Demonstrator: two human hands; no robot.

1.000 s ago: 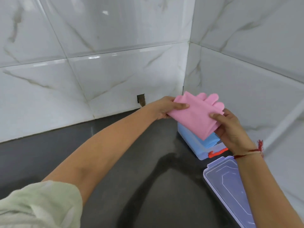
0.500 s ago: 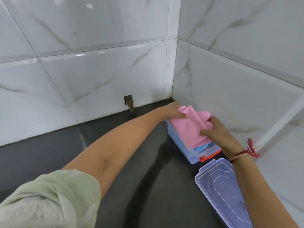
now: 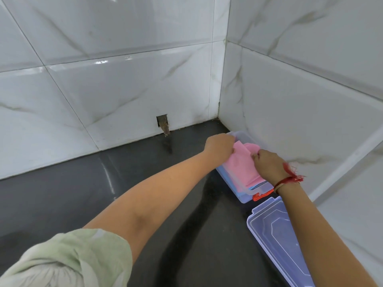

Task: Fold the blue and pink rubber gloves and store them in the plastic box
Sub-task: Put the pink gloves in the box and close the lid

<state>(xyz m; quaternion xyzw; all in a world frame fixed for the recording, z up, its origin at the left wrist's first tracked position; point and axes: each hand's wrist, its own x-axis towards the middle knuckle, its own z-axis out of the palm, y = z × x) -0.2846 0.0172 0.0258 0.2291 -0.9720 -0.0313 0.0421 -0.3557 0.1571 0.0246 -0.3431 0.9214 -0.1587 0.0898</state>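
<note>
The folded pink glove [image 3: 242,164] lies inside the clear plastic box [image 3: 259,190], which stands on the dark counter against the right wall. A strip of blue glove [image 3: 257,185] shows beneath the pink one at the near end. My left hand [image 3: 219,145] pinches the pink glove's far left edge. At the glove's right side my right hand [image 3: 269,165] grips it near the fingers. An orange latch [image 3: 262,196] sits on the box's near end.
The box's clear lid [image 3: 277,235] lies upside down on the dark counter [image 3: 145,193], near the right wall. White marble tiles form the corner behind. A small hole [image 3: 162,122] is cut in the back wall.
Both hands have lowered the pink glove from above the box down into it, on top of the blue glove. The view has shifted left and down.
</note>
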